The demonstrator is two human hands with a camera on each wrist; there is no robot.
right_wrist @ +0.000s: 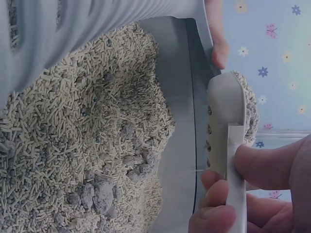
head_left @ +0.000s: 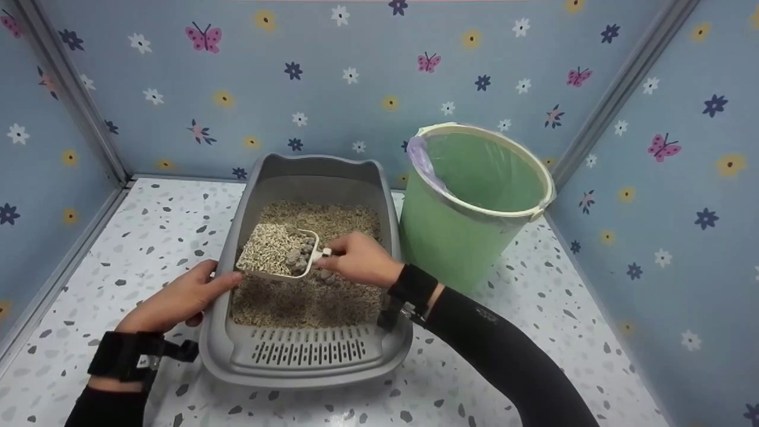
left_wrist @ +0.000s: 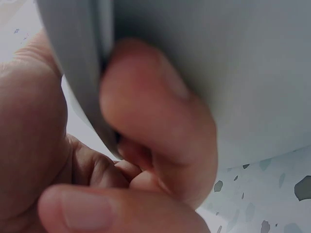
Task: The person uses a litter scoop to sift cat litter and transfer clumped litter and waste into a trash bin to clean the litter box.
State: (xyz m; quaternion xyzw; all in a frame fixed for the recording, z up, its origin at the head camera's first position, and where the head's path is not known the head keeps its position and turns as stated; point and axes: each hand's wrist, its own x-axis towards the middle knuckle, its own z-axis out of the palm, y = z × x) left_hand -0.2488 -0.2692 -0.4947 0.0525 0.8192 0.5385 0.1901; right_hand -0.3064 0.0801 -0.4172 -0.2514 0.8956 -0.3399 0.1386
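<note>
My right hand grips the handle of a white litter scoop. Pale litter pellets and grey clumps fill the scoop, which is held over the left part of a grey litter box. My left hand holds the box's left rim, thumb on top; in the left wrist view its fingers curl under the rim against the outer wall. Litter covers the box floor, with more grey clumps on it.
A green bin with a clear liner and a cream rim stands right of the box, close beside it. Flowered blue panels enclose the speckled white floor at the back and both sides.
</note>
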